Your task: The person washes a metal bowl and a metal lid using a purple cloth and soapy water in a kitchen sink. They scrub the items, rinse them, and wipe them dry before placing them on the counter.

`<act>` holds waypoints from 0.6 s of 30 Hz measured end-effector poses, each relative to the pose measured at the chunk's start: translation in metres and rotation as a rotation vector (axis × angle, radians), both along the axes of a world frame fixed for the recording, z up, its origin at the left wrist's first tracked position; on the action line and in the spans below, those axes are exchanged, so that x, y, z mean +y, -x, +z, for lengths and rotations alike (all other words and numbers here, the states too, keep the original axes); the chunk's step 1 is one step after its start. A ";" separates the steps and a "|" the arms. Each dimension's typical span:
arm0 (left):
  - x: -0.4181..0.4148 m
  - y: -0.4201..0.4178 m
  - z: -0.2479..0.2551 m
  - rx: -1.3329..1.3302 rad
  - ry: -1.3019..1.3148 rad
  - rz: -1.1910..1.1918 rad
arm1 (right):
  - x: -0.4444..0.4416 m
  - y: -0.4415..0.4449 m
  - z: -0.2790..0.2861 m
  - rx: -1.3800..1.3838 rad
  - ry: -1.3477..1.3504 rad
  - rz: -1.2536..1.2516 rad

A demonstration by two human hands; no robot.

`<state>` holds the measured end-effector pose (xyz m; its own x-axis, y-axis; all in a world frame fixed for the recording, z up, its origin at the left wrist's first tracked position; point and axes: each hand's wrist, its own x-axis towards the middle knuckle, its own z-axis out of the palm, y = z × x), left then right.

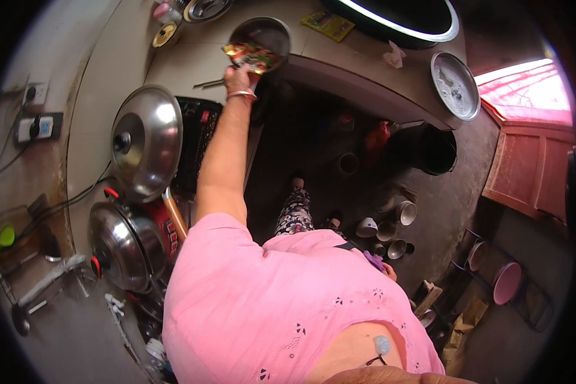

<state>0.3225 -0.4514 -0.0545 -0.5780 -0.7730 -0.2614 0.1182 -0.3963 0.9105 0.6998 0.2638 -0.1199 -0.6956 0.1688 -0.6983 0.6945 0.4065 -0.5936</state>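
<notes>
My left arm reaches forward to the counter, where my left hand holds a shiny, multicoloured packet against a round metal pan. Whether the fingers also grip the pan is unclear. Low beside my right hip, my right hand is partly hidden by the pink shirt and holds a bunched purple cloth. A pair of thin sticks or a utensil lies left of my left wrist. The yellow packet lies flat on the counter, to the right of the pan.
A domed metal lid stands beside a black cooktop, near a lidded steel pot. A large wok is set into the counter, with a round metal tray at its edge. Several bowls and a dark bucket stand on the floor.
</notes>
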 end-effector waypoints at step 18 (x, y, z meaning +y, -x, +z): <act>0.201 -0.458 -0.212 -0.550 -0.480 0.406 | 0.097 -0.003 0.014 -0.220 0.053 0.112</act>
